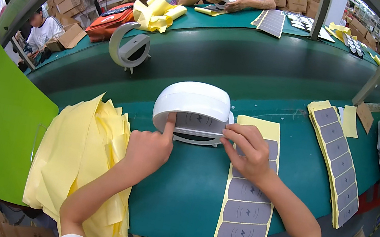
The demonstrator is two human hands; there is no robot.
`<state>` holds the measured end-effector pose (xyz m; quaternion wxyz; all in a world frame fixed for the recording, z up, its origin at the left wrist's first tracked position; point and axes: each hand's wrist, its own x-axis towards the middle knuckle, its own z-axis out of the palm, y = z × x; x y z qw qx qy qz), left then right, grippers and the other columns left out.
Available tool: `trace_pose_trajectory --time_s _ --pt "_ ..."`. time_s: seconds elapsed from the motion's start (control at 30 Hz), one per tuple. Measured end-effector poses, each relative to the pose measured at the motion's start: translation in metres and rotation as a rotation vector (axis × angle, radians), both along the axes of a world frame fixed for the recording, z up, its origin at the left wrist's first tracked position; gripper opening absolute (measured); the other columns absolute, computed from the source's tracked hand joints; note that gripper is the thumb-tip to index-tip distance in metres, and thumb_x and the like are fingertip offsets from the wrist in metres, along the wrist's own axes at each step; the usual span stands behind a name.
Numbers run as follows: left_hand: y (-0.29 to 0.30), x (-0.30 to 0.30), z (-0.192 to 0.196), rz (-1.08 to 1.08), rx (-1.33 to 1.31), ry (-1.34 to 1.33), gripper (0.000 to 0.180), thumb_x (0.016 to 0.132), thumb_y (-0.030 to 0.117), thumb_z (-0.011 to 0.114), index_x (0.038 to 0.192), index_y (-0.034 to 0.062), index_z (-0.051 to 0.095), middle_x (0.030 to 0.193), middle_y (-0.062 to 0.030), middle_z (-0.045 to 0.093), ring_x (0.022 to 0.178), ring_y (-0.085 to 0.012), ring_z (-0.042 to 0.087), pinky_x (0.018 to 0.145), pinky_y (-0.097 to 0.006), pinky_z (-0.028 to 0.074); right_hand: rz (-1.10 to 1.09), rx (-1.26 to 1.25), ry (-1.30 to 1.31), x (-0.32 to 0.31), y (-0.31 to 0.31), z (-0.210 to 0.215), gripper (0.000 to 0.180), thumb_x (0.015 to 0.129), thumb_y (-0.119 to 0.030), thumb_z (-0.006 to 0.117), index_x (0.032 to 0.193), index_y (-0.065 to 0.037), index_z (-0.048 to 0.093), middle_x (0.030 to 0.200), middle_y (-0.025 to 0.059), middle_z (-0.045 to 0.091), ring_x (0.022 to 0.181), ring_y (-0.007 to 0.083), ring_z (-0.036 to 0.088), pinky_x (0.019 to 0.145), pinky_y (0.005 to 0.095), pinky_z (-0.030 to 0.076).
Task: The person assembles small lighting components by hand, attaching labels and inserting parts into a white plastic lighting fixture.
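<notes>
Resting under both hands, a white C-shaped device [192,105] (grey pad inside).

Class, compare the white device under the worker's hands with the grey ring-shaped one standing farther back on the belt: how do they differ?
The white device is glossy white with a closed, rounded top; the grey device is dull grey and shows an open C-shaped ring. The white device is touched by the left hand and right hand; the grey device stands alone, untouched. The white device lies near, the grey one farther back. Both rest on the green belt.
</notes>
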<state>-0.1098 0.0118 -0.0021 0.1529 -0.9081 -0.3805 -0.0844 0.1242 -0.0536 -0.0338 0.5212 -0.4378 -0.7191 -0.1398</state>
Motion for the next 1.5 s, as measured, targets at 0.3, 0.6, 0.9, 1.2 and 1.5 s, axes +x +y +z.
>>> trace_pose_trajectory --time_s 0.3,0.6,0.9,1.2,1.5 --pt "0.007 0.010 -0.002 0.004 -0.123 -0.007 0.083 0.087 0.046 0.063 0.148 0.0026 0.028 0.051 -0.0109 0.057 0.045 -0.0305 0.060 0.044 -0.038 0.047 -0.018 -0.038 0.010 0.000 -0.006 0.001 0.025 0.072 -0.001 0.074 0.096 -0.006 0.068 0.099 0.0049 0.065 0.086 0.0224 0.061 0.069 0.0310 0.053" --pt "0.011 0.007 -0.012 -0.007 0.037 -0.044 0.093 0.077 0.050 0.072 0.149 0.0115 0.029 0.049 -0.0069 0.057 0.043 -0.0265 0.060 0.042 -0.035 0.043 0.035 -0.136 0.165 0.009 -0.010 0.007 0.025 0.075 0.000 0.070 0.100 -0.006 0.067 0.100 0.0076 0.066 0.089 0.0242 0.060 0.069 0.0308 0.053" --pt "0.033 0.018 -0.017 -0.146 0.182 -0.070 0.093 0.071 0.053 0.074 0.145 0.0092 0.040 0.044 -0.0056 0.053 0.041 -0.0245 0.060 0.041 -0.035 0.043 -0.233 -0.342 0.273 0.071 0.008 -0.005 0.009 0.082 -0.009 0.064 0.090 -0.007 0.067 0.087 0.0066 0.065 0.083 0.0232 0.060 0.059 0.0320 0.052" --pt "0.129 0.138 0.005 -0.003 0.119 -0.124 0.096 0.071 0.050 0.075 0.142 -0.0006 0.037 0.062 -0.0132 0.065 0.057 -0.0305 0.067 0.050 -0.041 0.050 -0.251 -0.838 -0.013 0.086 -0.001 0.005 0.018 0.084 -0.025 0.064 0.085 -0.007 0.065 0.084 0.0087 0.063 0.087 0.0288 0.062 0.073 0.0399 0.051" --pt "0.140 0.197 -0.032 0.052 0.036 -0.229 0.088 0.078 0.030 0.073 0.147 0.0002 0.028 0.069 -0.0118 0.069 0.063 -0.0294 0.069 0.056 -0.043 0.053 -0.191 -0.458 -0.205 0.046 0.001 -0.030 0.033 0.085 -0.032 0.069 0.084 -0.002 0.058 0.085 0.0129 0.056 0.081 0.0290 0.055 0.073 0.0391 0.047"
